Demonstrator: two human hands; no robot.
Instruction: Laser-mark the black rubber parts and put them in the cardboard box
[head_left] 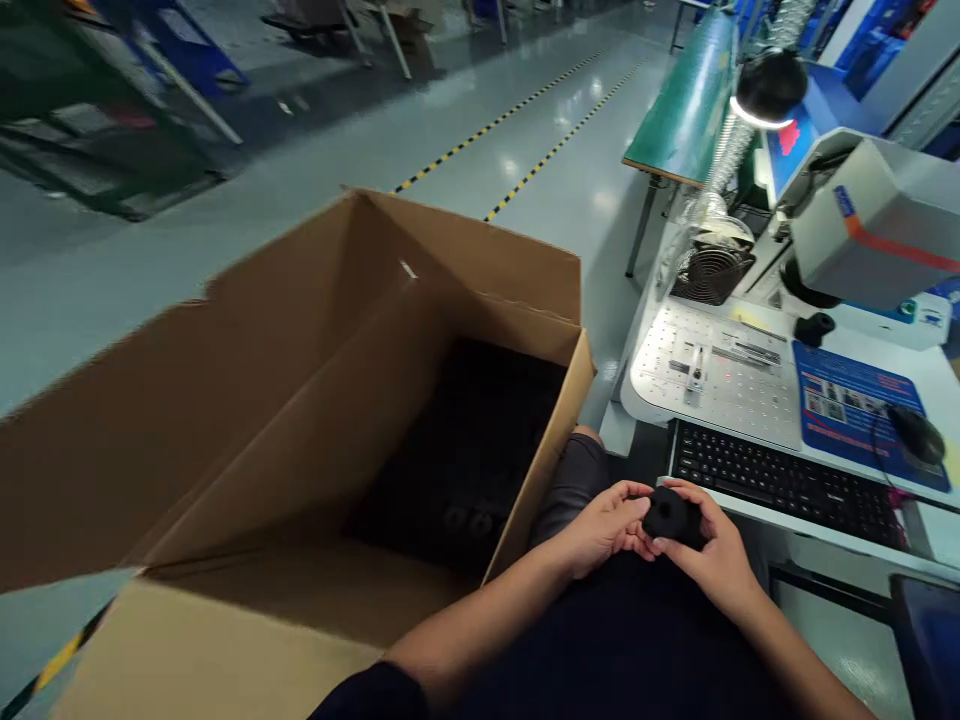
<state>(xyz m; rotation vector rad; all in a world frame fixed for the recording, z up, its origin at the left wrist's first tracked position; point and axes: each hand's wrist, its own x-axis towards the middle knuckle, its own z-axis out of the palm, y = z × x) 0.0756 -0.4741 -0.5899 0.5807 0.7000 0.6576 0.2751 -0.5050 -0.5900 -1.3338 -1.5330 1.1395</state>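
Both my hands are closed around a small black cylindrical part [667,513] with a hole in its near face, held over my lap. My left hand [619,525] pinches it from the left, fingertips on its edge. From the right, my right hand [709,545] wraps it with thumb and fingers. To the left stands a large open cardboard box [300,390] with its flaps up and dark contents [480,440] at the bottom; what these are is too dark to tell. A similar black part [814,328] lies on the bench.
On the white bench at right are a perforated metal plate [757,400], a black keyboard [787,485], a blue mat [855,405], a mouse [916,435] and a fan [712,272]. A lit lamp [769,88] hangs above. Behind stands a green table [686,100].
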